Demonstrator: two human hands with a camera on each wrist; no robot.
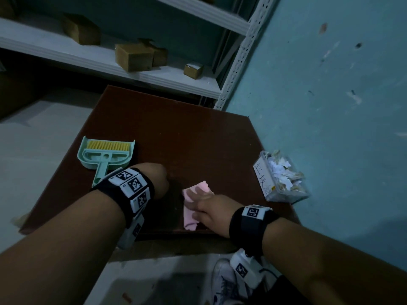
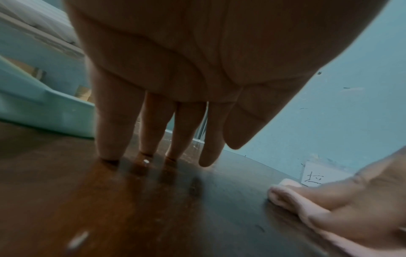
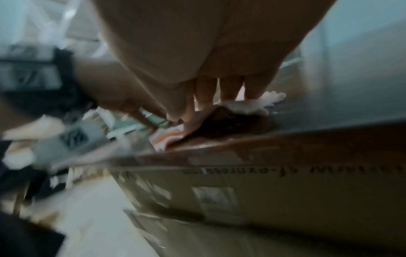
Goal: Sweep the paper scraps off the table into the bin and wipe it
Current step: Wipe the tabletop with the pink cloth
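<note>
The right hand (image 1: 207,208) pressed flat, fingers straight, on a pink cloth (image 1: 193,195) near the brown table's (image 1: 187,137) front edge. The left hand (image 2: 175,78) stood beside it, straight fingertips (image 2: 110,153) touching the tabletop. A clear bin (image 1: 284,176) of paper scraps (image 1: 280,170) sat at the right edge by the teal wall (image 1: 330,106).

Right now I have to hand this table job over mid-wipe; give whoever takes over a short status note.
Left hand: open, straight fingertips touching the table, holding nothing.
Right hand: open, fingers flat on the pink cloth near the table's front edge.
Brush and dustpan: nested, lying at the table's left side.
Bin: at the right edge by the wall, holding the paper scraps.
Done: sweeping, it appears; the head view shows no scraps on the tabletop.
Left: wipe the rest of the table.
</note>
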